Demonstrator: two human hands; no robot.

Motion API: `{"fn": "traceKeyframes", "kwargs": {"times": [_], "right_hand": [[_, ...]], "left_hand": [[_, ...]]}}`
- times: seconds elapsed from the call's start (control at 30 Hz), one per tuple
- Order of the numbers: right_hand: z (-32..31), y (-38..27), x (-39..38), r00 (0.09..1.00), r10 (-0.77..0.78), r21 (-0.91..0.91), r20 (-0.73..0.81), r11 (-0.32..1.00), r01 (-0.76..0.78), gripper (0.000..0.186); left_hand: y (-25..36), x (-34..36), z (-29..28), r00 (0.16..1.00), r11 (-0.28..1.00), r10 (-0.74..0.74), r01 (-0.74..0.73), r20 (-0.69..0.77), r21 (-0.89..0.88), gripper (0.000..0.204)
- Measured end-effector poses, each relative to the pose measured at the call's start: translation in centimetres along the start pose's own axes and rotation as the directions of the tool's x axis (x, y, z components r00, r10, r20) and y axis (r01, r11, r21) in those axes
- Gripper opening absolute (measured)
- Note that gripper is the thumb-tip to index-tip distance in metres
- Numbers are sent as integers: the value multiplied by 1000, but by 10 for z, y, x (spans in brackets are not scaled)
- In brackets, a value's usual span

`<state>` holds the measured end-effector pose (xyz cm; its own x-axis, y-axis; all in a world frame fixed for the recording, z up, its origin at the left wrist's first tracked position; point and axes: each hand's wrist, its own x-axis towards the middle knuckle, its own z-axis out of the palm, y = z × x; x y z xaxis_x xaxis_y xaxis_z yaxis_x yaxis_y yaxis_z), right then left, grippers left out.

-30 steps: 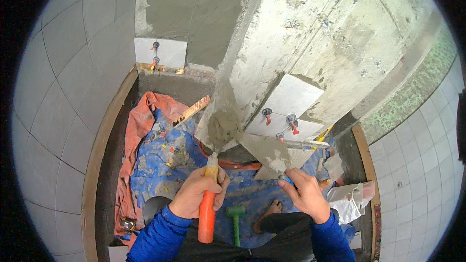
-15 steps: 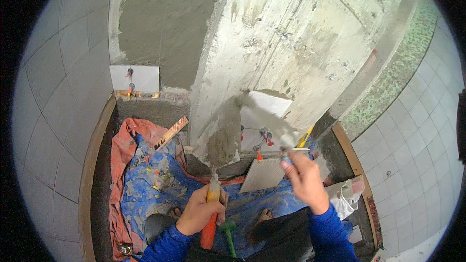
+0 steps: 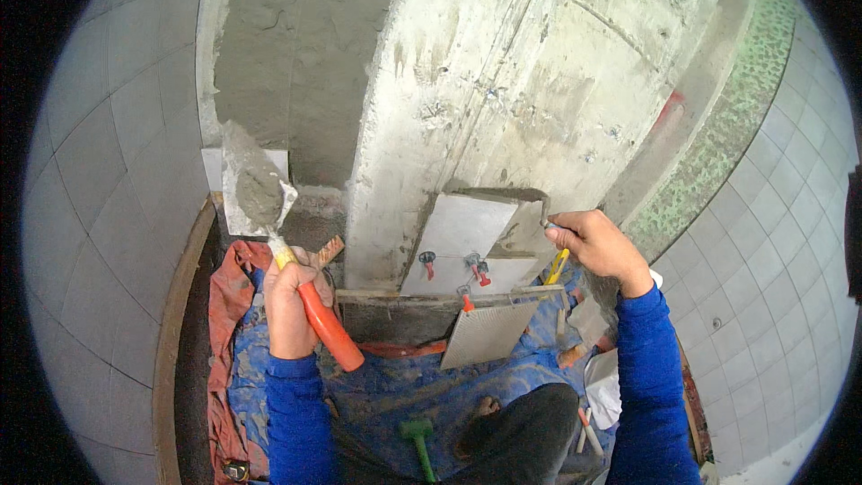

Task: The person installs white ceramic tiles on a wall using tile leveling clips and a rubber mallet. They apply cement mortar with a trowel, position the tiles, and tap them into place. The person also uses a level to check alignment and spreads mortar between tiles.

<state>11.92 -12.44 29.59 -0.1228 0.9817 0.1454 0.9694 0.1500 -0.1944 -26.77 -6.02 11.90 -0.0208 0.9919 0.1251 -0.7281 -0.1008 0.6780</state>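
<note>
My left hand [image 3: 292, 305] is closed round the orange-and-yellow handle of a pointed trowel [image 3: 235, 162]. A lump of grey mortar [image 3: 259, 202] lies on its blade, which is raised before the left side of the wall. My right hand [image 3: 602, 247] grips a small trowel [image 3: 545, 208], seen mostly edge-on, against the wall by the right side of a white tile [image 3: 465, 224]. Wet mortar borders that tile's top and right edges. Below it sits another white tile [image 3: 512, 271], with red-handled levelling clips [image 3: 476, 265] along the joint.
A ridged tile [image 3: 485, 337] leans below the ledge, beside a yellow tool [image 3: 558, 265]. A blue tarp [image 3: 386, 386] covers the floor, with a green mallet [image 3: 417, 436] near my knee. Grey tiled walls stand left [image 3: 108, 171] and right [image 3: 745, 305].
My left hand has swung up and left with the loaded trowel, away from the white tile. My right hand has risen, bringing its small trowel to the tile's right side.
</note>
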Motion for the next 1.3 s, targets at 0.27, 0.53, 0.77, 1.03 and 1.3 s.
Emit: {"fn": "traceKeyframes", "kwargs": {"times": [0.27, 0.53, 0.77, 1.03, 1.3], "right_hand": [[-15, -1, 33, 989, -43, -131, 144, 989, 62, 38], [-71, -41, 63, 980, 35, -567, 198, 819, 85, 33], [-92, -55, 53, 976, 30, -455, 216, 888, 74, 35], [-67, -27, 64, 957, 72, -169, 280, 985, -24, 42], [-66, -17, 75, 940, 94, -138, 329, 989, -50, 42]], "left_hand": [[-25, 6, -34, 996, 997, -78, 78, -49, -4, 15], [-35, 15, -27, 993, 994, -110, 110, -41, -2, 18], [-29, 9, -35, 990, 993, -119, 121, -75, 20, 15], [-23, 10, -46, 990, 993, -115, 117, -84, 22, 15], [-24, 8, -44, 985, 986, -164, 165, -57, 13, 14]]}}
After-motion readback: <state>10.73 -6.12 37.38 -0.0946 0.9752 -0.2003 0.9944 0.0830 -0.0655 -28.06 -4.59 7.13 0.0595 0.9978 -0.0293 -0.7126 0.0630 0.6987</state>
